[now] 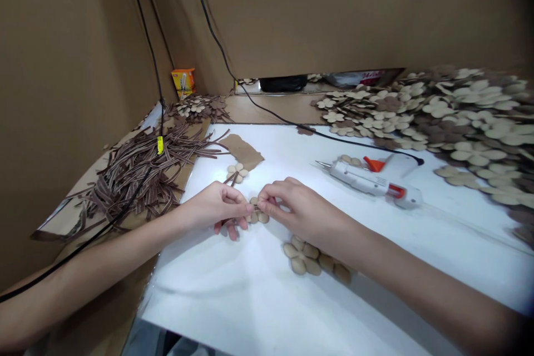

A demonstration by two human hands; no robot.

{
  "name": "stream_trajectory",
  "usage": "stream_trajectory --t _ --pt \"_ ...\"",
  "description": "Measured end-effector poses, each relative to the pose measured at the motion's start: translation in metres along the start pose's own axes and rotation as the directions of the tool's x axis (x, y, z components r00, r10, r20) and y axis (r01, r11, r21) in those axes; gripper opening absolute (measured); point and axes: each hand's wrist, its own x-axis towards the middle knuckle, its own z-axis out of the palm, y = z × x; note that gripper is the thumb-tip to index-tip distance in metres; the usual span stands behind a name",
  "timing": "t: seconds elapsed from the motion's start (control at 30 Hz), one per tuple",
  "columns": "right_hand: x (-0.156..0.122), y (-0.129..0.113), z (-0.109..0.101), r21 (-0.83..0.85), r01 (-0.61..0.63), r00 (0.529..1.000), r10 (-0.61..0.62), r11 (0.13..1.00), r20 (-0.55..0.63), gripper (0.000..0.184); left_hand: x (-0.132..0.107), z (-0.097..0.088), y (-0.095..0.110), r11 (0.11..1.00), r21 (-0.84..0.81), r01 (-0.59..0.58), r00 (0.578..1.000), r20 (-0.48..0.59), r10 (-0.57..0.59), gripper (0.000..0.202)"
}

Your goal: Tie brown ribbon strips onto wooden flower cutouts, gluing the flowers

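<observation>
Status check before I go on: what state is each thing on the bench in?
left hand: fingertips pinched on the small flower
right hand: fingertips pinched on the small flower
small flower: held between both hands, low over the white board
glue gun: lying on its side on the board, untouched, cord attached
stemmed flower: lying flat beyond the hands
brown strips: loose heap, left
flower pile: loose heap, right
</observation>
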Motion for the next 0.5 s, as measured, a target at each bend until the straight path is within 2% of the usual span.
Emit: stream_trajectory --t 0.23,0.5 --pt "-0.0001 -0.0001 0.0017 -0.054 -0.034 0.999 0.033 0.998 -0.002 0.018 0.0032 0.0024 -0.0023 0.999 0.025 0.021 0.999 -0.029 -0.020 0.029" --pt "0.0007 -0.0032 0.0044 -0.062 -0.115 0.993 0.116 0.991 0.016 0.020 0.0069 0.0094 0.0017 0.990 0.089 0.109 0.990 -0.104 -0.100 0.022"
